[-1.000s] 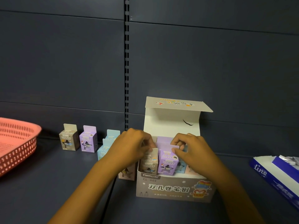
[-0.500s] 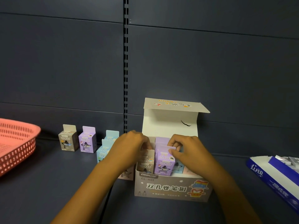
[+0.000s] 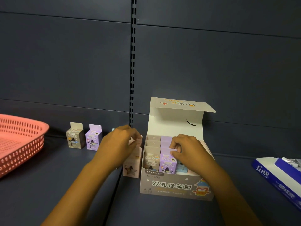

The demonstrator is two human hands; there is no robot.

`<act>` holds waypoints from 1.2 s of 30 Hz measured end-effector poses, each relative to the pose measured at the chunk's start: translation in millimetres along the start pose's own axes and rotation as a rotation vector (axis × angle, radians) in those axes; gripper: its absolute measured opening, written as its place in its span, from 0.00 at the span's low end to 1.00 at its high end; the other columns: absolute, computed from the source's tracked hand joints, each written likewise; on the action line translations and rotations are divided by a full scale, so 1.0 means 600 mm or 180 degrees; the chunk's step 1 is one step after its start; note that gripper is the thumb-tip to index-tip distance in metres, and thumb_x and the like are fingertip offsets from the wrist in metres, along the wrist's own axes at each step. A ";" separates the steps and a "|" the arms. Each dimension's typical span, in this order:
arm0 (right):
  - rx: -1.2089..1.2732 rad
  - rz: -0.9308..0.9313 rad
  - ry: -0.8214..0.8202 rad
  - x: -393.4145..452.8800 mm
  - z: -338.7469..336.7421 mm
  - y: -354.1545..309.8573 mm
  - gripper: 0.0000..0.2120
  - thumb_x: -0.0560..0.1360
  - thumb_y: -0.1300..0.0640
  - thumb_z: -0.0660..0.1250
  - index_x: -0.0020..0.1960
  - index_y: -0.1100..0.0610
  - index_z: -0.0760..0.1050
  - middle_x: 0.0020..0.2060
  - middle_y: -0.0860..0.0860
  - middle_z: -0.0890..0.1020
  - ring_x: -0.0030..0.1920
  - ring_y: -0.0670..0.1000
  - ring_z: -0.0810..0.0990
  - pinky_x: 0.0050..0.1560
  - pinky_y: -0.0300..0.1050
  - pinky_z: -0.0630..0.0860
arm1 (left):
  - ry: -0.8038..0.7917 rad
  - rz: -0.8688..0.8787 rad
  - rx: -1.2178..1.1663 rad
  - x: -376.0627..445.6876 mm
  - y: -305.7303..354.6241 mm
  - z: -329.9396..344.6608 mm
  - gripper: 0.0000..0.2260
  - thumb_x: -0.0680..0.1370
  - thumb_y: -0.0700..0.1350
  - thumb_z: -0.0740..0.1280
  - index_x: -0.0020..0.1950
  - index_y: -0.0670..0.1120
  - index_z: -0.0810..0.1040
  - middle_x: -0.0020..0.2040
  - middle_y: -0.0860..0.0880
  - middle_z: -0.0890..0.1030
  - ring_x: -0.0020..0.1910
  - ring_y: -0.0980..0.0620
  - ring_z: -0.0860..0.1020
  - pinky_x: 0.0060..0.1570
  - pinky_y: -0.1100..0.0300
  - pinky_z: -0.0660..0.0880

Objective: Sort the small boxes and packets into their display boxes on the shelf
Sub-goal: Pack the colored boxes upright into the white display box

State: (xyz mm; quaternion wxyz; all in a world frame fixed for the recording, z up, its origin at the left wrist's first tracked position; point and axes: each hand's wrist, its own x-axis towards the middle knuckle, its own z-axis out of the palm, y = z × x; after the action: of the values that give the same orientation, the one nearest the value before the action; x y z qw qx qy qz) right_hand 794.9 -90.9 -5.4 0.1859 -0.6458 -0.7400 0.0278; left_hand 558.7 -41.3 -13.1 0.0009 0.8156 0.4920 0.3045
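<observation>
A pink basket (image 3: 24,141) sits left; a blue tissue box (image 3: 276,175) right.

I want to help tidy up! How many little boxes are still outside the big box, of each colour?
Grey small box: 1
Purple small box: 1
Pink small boxes: 2, one at the left hand's fingertips
Blue small box: 1 showing, mostly hidden behind the left hand
Total: 5 that can be seen

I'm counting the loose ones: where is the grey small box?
In the head view, the grey box stands on the shelf at left, between the pink basket and the loose purple box, near the back wall.
</observation>
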 end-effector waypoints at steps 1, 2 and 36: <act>-0.0032 0.0019 0.0000 0.001 0.001 -0.001 0.05 0.75 0.54 0.69 0.44 0.47 0.73 0.44 0.45 0.76 0.41 0.43 0.73 0.36 0.27 0.62 | 0.0008 -0.0032 -0.0013 -0.003 -0.005 -0.002 0.06 0.76 0.48 0.68 0.52 0.56 0.80 0.51 0.58 0.77 0.46 0.57 0.76 0.45 0.57 0.78; -0.0064 0.0046 -0.0005 0.000 0.002 -0.001 0.04 0.75 0.54 0.69 0.44 0.48 0.73 0.44 0.45 0.76 0.41 0.43 0.73 0.36 0.27 0.62 | 0.0017 -0.0057 -0.0019 -0.005 -0.010 -0.004 0.06 0.76 0.48 0.68 0.53 0.56 0.80 0.52 0.58 0.78 0.48 0.56 0.77 0.45 0.57 0.78; -0.0286 0.0019 0.0392 0.006 0.054 -0.202 0.21 0.79 0.46 0.61 0.70 0.46 0.61 0.67 0.43 0.67 0.65 0.45 0.69 0.57 0.34 0.63 | -0.0278 0.0001 -0.0301 -0.018 -0.155 -0.046 0.05 0.78 0.45 0.66 0.52 0.51 0.80 0.52 0.52 0.81 0.49 0.51 0.78 0.48 0.58 0.76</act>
State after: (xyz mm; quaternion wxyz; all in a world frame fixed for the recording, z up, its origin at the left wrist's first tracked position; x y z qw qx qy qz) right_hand 670.1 -101.0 -0.7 0.2018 -0.6563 -0.7257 -0.0447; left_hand 466.6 -10.2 -24.2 0.0608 0.8272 0.4764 0.2916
